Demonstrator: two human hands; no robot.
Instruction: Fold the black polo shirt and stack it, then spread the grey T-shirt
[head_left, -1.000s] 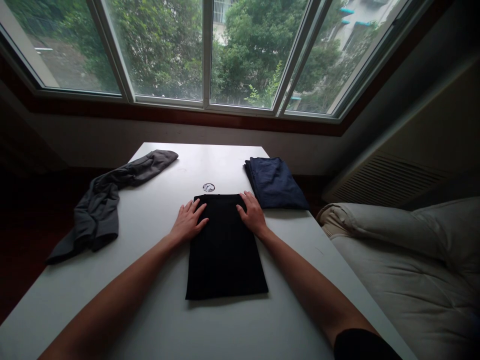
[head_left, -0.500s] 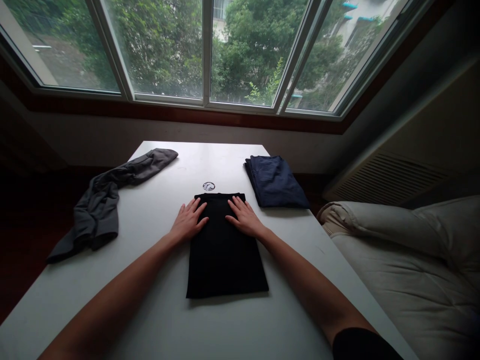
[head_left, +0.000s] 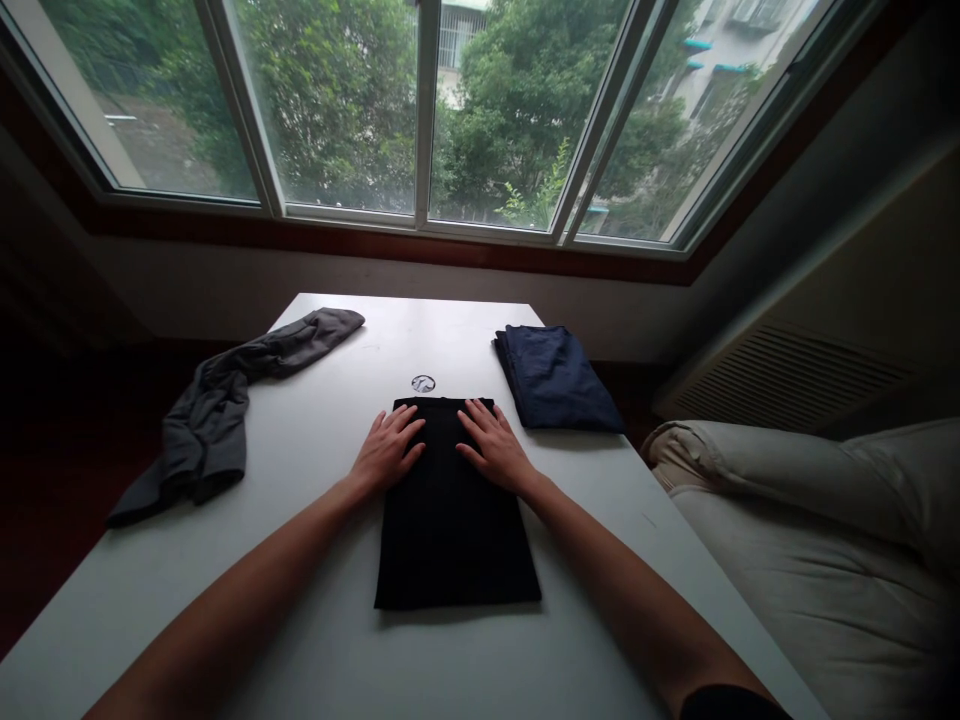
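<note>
black cloth (head_left: pixel 457 535): folded flat, plain, four-sided; left hand (head_left: pixel 385 450): spread atop; right hand (head_left: pixel 498 449): spread atop

White table (head_left: pixel 300 450) holds black cloth (head_left: pixel 457 530); navy cloth (head_left: pixel 559 380); gray garment (head_left: pixel 208 425).

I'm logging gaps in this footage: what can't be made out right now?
All in the head view:
Black cloth: patches hidden by the left hand and right hand.
Navy cloth: inner layers hidden by its top layer.
Round thing: details too small.
Table: near edge cut off by the picture's bottom.
</note>
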